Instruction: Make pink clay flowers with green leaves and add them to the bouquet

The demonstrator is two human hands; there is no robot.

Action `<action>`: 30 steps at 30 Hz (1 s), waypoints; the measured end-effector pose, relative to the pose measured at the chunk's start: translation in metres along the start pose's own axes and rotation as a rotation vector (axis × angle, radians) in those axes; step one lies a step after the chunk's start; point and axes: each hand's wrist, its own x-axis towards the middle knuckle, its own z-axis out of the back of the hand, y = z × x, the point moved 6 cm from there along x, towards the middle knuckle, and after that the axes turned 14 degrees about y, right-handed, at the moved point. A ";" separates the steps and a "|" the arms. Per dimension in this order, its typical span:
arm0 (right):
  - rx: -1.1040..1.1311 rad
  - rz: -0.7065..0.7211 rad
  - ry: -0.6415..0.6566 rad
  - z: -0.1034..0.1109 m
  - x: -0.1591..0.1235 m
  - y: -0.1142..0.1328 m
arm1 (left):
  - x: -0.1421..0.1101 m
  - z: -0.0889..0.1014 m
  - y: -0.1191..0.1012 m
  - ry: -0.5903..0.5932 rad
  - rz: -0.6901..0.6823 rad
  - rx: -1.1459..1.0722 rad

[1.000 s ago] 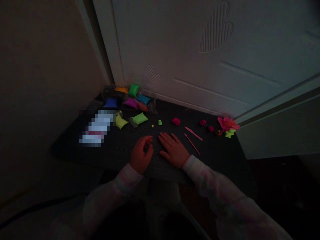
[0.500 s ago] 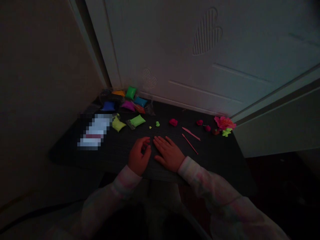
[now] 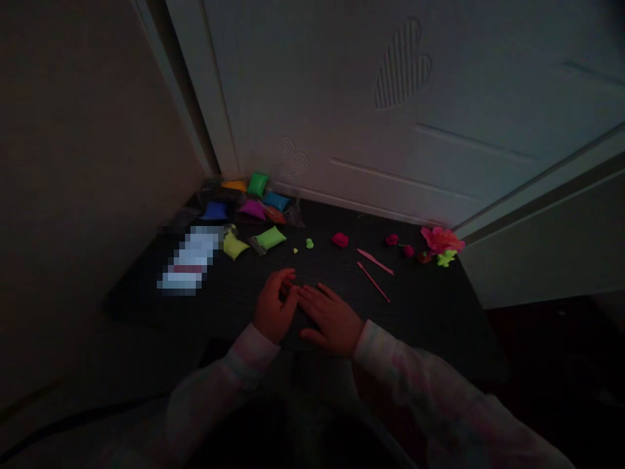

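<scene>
My left hand (image 3: 275,307) rests on the dark table, its fingers loosely curled and its thumb apart from them; nothing shows between them. Beside it lies my right hand (image 3: 331,319), fingers stretched out and palm down, fingertips close to or touching my left thumb. Whether anything is under that palm is hidden. Beyond the hands sit a tiny yellow bit of clay (image 3: 295,251), a small light-green clay lump (image 3: 309,243) and a crimson clay lump (image 3: 340,240). Right of my right hand lie two pink modelling tools, a knife-shaped one (image 3: 375,261) and a thin stick (image 3: 374,281).
Light-green (image 3: 271,238) and yellow (image 3: 235,246) clay packets lie left of centre, with several coloured packets (image 3: 254,210) behind. A blurred-out bright rectangle (image 3: 190,260) is at left. Small red clay pieces (image 3: 392,240) and a pink flower (image 3: 443,240) stand far right. A white door (image 3: 322,98) borders the back.
My right hand has slid back toward the table's near edge and leftward, closing the gap to my left hand. My left hand stays nearly still. The view has shifted slightly.
</scene>
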 end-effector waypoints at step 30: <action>0.067 -0.868 0.042 0.033 -0.067 -0.160 | 0.002 -0.038 -0.024 0.537 -0.217 0.411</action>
